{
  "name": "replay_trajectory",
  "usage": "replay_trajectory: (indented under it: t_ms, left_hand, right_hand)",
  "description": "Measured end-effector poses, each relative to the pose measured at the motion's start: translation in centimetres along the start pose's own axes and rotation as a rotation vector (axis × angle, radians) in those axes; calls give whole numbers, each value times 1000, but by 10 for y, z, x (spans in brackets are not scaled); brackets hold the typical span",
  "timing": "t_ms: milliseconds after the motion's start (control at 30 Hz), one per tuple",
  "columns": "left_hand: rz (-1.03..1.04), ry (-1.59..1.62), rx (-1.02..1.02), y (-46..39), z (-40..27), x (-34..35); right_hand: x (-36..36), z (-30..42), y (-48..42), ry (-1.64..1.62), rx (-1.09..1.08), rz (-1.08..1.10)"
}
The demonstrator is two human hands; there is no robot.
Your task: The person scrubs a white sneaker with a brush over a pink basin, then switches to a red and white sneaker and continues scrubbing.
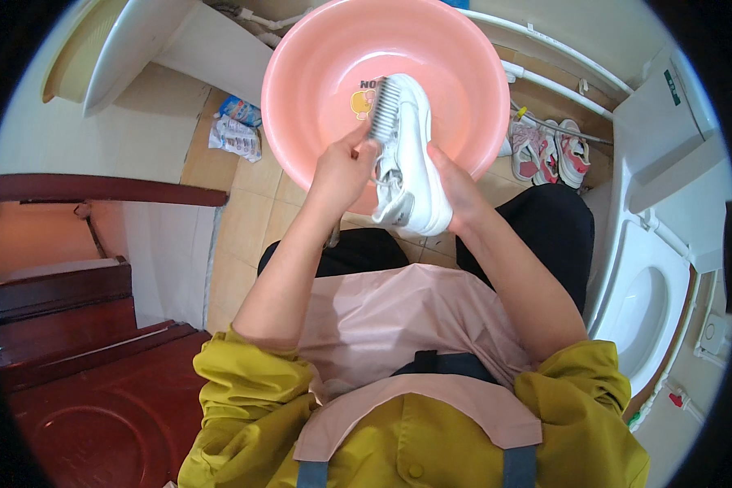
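My left hand [343, 174] grips a scrub brush [385, 110] whose bristles face right and lie against the upper of a white sneaker [419, 152]. Blur hides the exact contact along the bristles. My right hand [454, 186] holds the sneaker by its sole side near the heel, toe pointing away from me. Loose laces hang around the shoe's opening. Below both hands is a large pink plastic basin [276, 116], with a cartoon print and writing on its bottom. The sneaker is above the basin's near part, its heel reaching past the near rim.
Several pink-and-white sneakers [546, 152] stand on the tiles right of the basin, by a hose and white pipes [555, 91]. A white toilet [643, 305] is at my right. Plastic packets [236, 131] lie left of the basin. Dark red wooden panelling [97, 390] occupies the near left.
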State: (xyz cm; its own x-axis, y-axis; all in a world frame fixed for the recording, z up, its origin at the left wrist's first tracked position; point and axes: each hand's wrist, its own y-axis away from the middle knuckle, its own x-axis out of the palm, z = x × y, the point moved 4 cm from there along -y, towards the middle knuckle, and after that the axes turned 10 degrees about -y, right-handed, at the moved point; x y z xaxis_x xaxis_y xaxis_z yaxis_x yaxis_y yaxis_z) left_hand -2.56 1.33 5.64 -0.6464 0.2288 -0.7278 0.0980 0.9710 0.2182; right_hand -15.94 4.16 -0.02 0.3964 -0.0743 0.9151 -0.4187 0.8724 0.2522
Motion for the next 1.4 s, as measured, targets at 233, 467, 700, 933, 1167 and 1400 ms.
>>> replay_trajectory:
  t_ms: [233,467,700,933,1167,1400]
  left_hand:
    - [111,-49,142,45,-24,-5]
    - [-92,-336,131,18,-42,1]
    - [-35,-322,269,58,-43,12]
    - [-111,-200,198,24,-61,8]
    - [-87,-436,299,48,-52,13]
    - [-90,-355,305,36,-56,13]
  right_hand:
    - [0,30,-1,7,-113,-131]
    - [-3,19,-4,346,-307,-234]
    - [-20,39,-12,510,-459,-311]
    - [-17,21,-15,588,-489,-264]
    - [-11,37,-12,368,-409,-247]
    - [-15,23,-17,392,-376,-176]
